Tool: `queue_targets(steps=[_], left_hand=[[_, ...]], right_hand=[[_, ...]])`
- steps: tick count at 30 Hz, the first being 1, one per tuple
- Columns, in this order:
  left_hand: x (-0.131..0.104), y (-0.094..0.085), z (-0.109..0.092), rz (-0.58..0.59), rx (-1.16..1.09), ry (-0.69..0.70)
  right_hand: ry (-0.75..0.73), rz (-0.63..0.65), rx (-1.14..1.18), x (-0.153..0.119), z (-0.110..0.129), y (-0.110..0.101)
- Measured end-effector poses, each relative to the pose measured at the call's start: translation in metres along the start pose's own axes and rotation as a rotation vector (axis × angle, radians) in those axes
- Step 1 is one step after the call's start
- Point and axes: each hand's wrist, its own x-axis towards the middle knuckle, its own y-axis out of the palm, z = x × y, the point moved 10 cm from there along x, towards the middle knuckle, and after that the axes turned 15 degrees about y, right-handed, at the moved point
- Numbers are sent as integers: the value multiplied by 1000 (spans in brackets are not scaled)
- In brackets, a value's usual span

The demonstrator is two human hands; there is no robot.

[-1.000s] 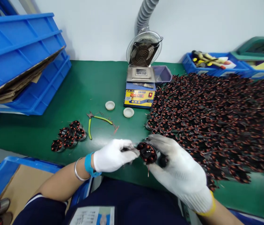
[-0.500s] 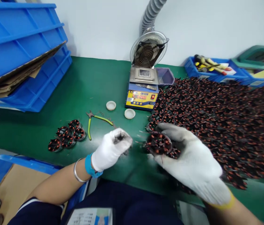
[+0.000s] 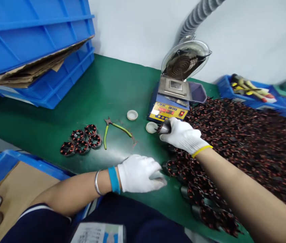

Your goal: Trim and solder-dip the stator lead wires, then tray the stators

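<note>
My right hand (image 3: 181, 134), in a white glove with a yellow cuff, grips a wound metal ring (image 3: 164, 128) turned on its side. The ring's wire end is at the right small white dish (image 3: 151, 127), in front of the yellow and blue heating unit (image 3: 168, 111). My left hand (image 3: 143, 173), gloved in white, rests low over the green table's near part, its fingers closed together; what they hold, if anything, is hidden. Green-handled cutters (image 3: 105, 136) lie spread beyond it. To their left sits a small group of wound rings (image 3: 82, 146).
A mass of wound parts (image 3: 254, 145) covers the right side. Blue crates (image 3: 39, 30) stand at the back left, with another blue bin (image 3: 16, 155) at the near left. A second dish (image 3: 132, 115) and a tool-filled blue tray (image 3: 254, 91) stand farther back.
My right hand has moved forward with the ring, which is now tipped sideways by the dish. My left hand has moved right and nearer my body. The view has shifted.
</note>
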Motion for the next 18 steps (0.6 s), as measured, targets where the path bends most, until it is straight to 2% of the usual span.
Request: queue_targets(steps=[2,5,7,10,13,18], left_hand=[[0,1,-3,5,18,35],[0,7,-8,59,56,72],[0,10,-9,90,84,79],[0,12,-10,108,98,74],[0,13,-10,133,98,73],[1,16,-8,185,106,60]], right_hand=[[1,96,-1,4,0,7],[164,280,46,15,-14,20],[263,302,72,21,-22,23],[317,276,65,26,-26,25],[290,281,33,25,-24,28],[108,257,67,17,-8,21]])
